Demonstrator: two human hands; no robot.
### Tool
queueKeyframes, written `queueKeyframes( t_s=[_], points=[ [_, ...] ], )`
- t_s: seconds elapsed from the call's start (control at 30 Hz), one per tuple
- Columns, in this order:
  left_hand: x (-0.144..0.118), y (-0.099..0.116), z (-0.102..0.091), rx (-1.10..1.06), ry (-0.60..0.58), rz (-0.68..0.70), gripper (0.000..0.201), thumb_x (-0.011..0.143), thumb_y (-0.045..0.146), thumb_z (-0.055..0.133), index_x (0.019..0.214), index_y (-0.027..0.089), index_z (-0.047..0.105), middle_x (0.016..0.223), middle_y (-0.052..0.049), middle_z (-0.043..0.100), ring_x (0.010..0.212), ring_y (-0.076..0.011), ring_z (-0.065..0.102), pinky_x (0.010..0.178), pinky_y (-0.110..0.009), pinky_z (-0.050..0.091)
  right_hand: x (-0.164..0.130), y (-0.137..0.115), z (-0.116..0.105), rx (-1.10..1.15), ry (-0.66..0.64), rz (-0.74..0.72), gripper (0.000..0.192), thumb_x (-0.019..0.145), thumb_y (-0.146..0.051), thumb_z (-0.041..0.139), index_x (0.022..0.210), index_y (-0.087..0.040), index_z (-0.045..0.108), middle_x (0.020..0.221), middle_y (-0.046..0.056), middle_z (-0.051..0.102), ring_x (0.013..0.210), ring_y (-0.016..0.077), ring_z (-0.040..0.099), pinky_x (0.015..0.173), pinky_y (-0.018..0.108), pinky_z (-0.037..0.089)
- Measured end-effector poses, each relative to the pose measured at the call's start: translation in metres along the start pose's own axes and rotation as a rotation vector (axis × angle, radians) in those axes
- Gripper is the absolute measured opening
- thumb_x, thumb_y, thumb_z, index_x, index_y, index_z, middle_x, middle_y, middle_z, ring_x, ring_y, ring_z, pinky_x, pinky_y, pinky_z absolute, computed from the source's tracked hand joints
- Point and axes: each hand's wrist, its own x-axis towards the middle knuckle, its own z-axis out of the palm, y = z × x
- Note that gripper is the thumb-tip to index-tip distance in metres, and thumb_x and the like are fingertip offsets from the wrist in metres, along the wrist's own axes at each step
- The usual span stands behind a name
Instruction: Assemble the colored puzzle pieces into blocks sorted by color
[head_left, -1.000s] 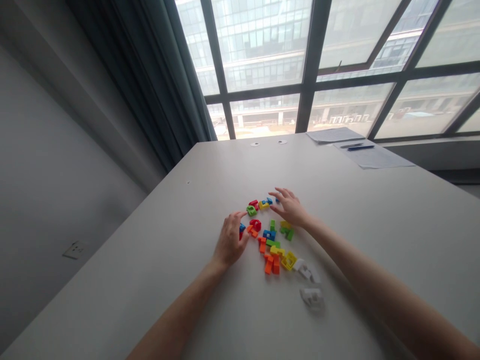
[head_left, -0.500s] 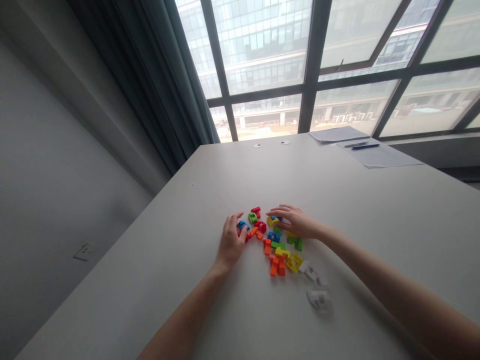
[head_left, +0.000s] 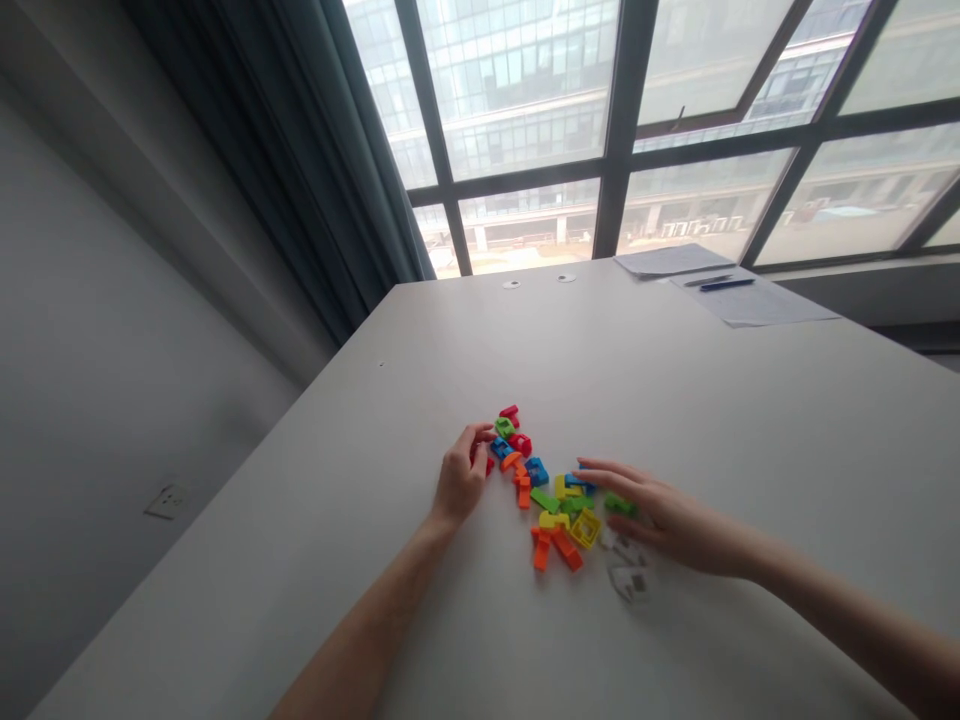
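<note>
Blocks (head_left: 551,495) unmarked, no readable writing, left hand (head_left: 459,482) fingers curled at pile edge, right hand (head_left: 671,515) fingers spread flat.

A broad pale table (head_left: 675,400) is stretching away toward the window, its far edge running just under the glass. A loose cluster of small plastic pieces (head_left: 547,490) in red, orange, yellow, green and blue is lying on it near the middle, with a few white pieces (head_left: 628,565) sitting just beside them on the nearer right. Far off at the back right, sheets of paper (head_left: 739,295) are lying flat with a pen (head_left: 724,283) resting on top. Two small round discs (head_left: 537,281) are sitting by the far edge.
</note>
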Motion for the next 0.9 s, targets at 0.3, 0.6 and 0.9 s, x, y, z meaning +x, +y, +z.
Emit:
queueKeyframes(
  t_s=[0.3,0.6,0.9],
  points=[
    [-0.008,0.018,0.002,0.349,-0.298,0.385,0.044,0.089,0.031,0.055,0.131,0.022,0.048,0.137,-0.013,0.049,0.129,-0.028,0.044,0.108,-0.047,0.036,-0.033,0.014,0.048,-0.177,0.285,-0.014,0.074,0.087,-0.049,0.057,0.151,-0.041,0.02,0.157,0.003,0.028,0.143,0.0278,0.028,0.111,0.049,0.038],
    [-0.017,0.034,0.01,0.465,-0.505,0.47,0.086,0.07,0.048,0.077,0.142,0.026,0.036,0.149,-0.016,0.037,0.138,-0.0339,0.034,0.112,-0.056,0.03,0.035,0.018,0.045,-0.22,0.455,0.006,0.051,0.094,-0.044,0.045,0.142,-0.026,0.038,0.147,0.011,0.041,0.136,0.0245,0.038,0.11,0.046,0.037],
    [-0.005,0.022,0.0,0.304,-0.309,0.431,0.06,0.082,0.018,0.062,0.138,0.023,0.04,0.141,-0.014,0.044,0.135,-0.0272,0.041,0.111,-0.048,0.038,0.097,0.024,0.017,-0.223,0.533,0.186,0.04,0.09,-0.05,0.051,0.12,-0.025,0.059,0.13,0.011,0.056,0.118,0.0288,0.051,0.098,0.048,0.039]
  ],
)
